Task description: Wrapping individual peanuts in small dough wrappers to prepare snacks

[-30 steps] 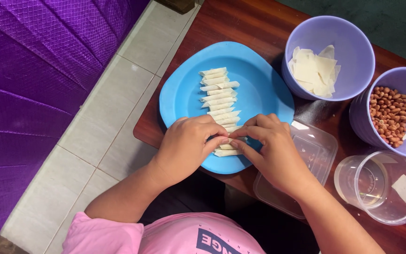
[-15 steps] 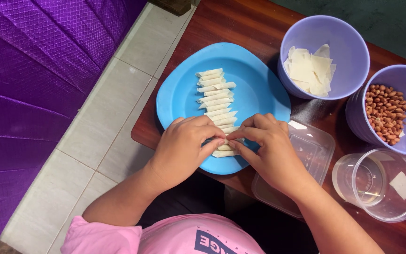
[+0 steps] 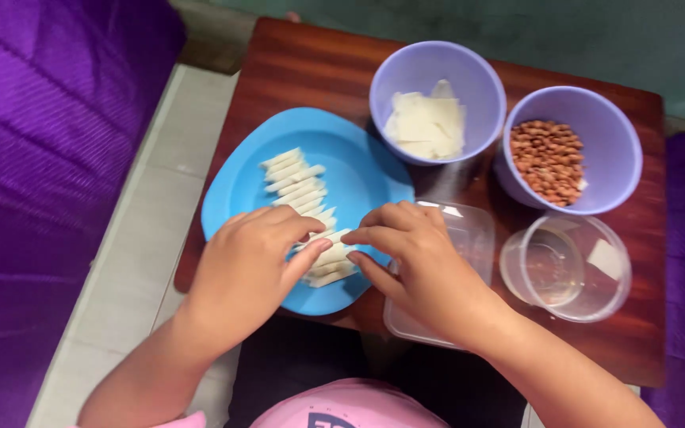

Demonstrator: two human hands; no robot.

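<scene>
Our left hand (image 3: 243, 265) pinches one end of a small rolled white wrapper (image 3: 328, 240) with thumb and forefinger over the near edge of the blue plate (image 3: 235, 190), the row of finished rolls (image 3: 299, 181) running away beyond it. Our right hand (image 3: 414, 257) pinches the other end. Right of it sit a clear lid (image 3: 477, 234), a lilac bowl of wrapper squares (image 3: 430, 127), a lilac bowl of peanuts (image 3: 549, 158) and a clear cup (image 3: 568, 269).

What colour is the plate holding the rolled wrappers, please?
Light blue plate, clearest in the head view.

Left hand (image 3: 243, 265) & right hand (image 3: 414, 261) hide near end of roll row (image 3: 299, 182), lower centre; grip unclear. Whole frame blurred.
</scene>
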